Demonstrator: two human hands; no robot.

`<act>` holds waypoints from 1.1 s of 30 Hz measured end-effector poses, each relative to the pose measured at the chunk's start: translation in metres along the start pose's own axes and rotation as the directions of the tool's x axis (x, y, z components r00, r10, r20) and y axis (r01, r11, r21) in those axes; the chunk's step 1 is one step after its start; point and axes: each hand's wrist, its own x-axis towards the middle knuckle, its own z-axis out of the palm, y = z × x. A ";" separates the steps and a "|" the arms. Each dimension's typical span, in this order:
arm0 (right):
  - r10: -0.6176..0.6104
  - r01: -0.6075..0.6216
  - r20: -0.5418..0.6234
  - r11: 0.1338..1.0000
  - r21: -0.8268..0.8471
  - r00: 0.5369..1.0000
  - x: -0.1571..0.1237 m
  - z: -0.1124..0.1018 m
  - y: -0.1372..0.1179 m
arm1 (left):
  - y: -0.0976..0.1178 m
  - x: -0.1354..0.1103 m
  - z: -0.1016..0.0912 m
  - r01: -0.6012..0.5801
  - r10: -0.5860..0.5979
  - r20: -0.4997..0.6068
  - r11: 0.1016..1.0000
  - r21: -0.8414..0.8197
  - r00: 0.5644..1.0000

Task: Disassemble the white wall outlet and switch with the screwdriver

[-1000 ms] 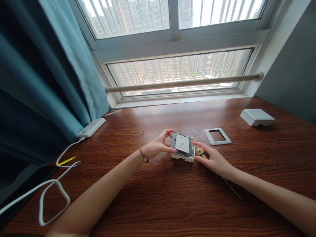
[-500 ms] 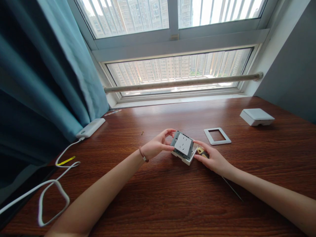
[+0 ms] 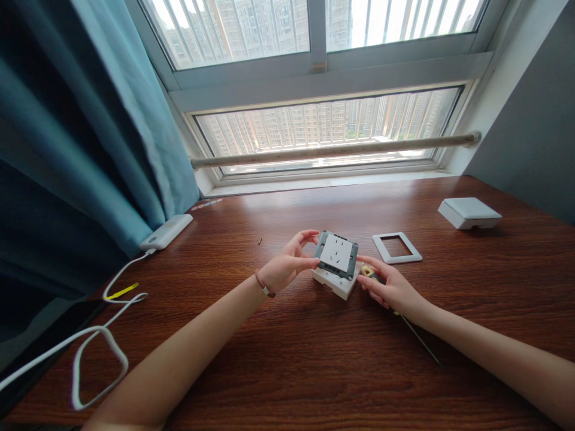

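My left hand (image 3: 291,258) pinches the left edge of a wall socket (image 3: 336,252), a white face with slots set in a grey frame. It is tilted and raised over a white mounting box (image 3: 338,284), whose front wall shows below it. My right hand (image 3: 390,286) is closed at the box's right edge, fingertips against it. Under that hand lies a screwdriver (image 3: 422,339) with a yellow and dark handle; its thin shaft comes out below the wrist.
A white square frame (image 3: 380,248) lies to the right, and another white box (image 3: 469,212) beyond it. A small brass screw (image 3: 259,241) is at the left. Farther left are a white power bank (image 3: 167,232), its white cable (image 3: 121,353) and a yellow strip (image 3: 123,291).
My left hand has lifted the socket up and away from the mounting box, opening a gap. My right fingers have come off the socket and stay at the box's edge.
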 end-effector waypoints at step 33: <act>0.028 -0.027 0.042 0.999 -0.023 0.999 -0.001 0.004 -0.004 | 0.002 0.005 -0.012 -0.063 0.015 0.070 0.658 0.750 0.997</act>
